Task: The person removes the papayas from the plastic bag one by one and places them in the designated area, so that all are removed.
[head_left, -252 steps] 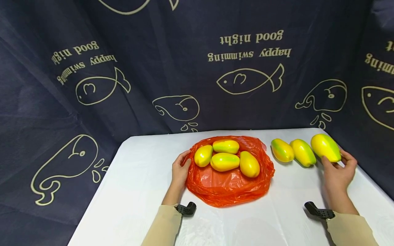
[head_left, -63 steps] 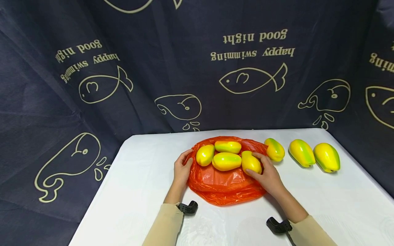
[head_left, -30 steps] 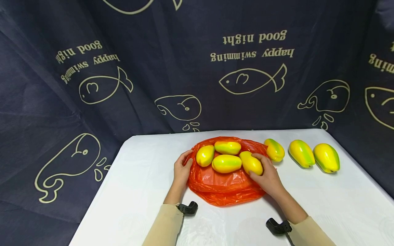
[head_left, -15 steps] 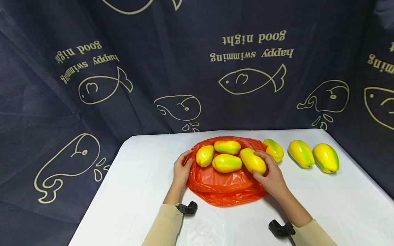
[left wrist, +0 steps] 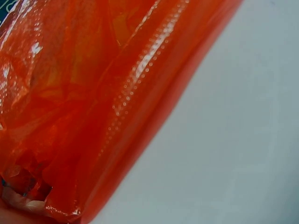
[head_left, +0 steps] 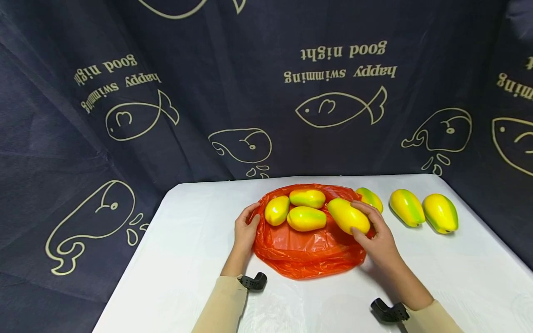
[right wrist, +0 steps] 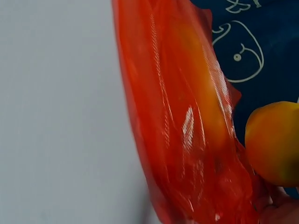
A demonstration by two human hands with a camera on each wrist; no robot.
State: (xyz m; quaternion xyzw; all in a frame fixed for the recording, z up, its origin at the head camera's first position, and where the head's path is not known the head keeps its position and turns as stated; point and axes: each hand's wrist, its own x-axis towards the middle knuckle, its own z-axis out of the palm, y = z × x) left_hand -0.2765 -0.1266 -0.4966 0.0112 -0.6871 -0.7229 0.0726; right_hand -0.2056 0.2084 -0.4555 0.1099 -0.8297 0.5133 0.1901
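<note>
1. Dark blue cloth (head_left: 241,92), printed with pale fish, whales and upside-down lettering, hangs behind and beside a white table (head_left: 183,240) in the head view.
2. On the table sits a red plastic bag (head_left: 308,267), its mouth spread wide. Inside, close together, lie three yellow-green pieces: a left fruit (head_left: 276,211), a back fruit (head_left: 307,198) and a front fruit (head_left: 306,218).
3. The left hand (head_left: 245,229) is at the bag's left rim, partly curled, pinching the plastic edge between thumb and fingers.
4. The right hand (head_left: 378,236) curves around a held fruit (head_left: 347,216), thumb on the near side, fingers on the far side. That fruit tilts over the right part of the bag, beside the front fruit; whether it touches the plastic, I cannot tell.
5. Right of the bag lie a partly hidden fruit (head_left: 371,198) just beyond the right hand, a middle fruit (head_left: 407,208) and an end fruit (head_left: 440,213).
6. Both arms show beige sleeves (head_left: 220,305) and black wrist devices (head_left: 254,281).
7. Left wrist view: the bag's shiny, creased wall fills the left side, bare table the right; a little of the hand shows at the lower left corner, against the plastic.
8. Right wrist view: the bag's wall stands mid-frame, yellow showing through; the held fruit is at the right edge, fingers (right wrist: 280,212) below it.
</note>
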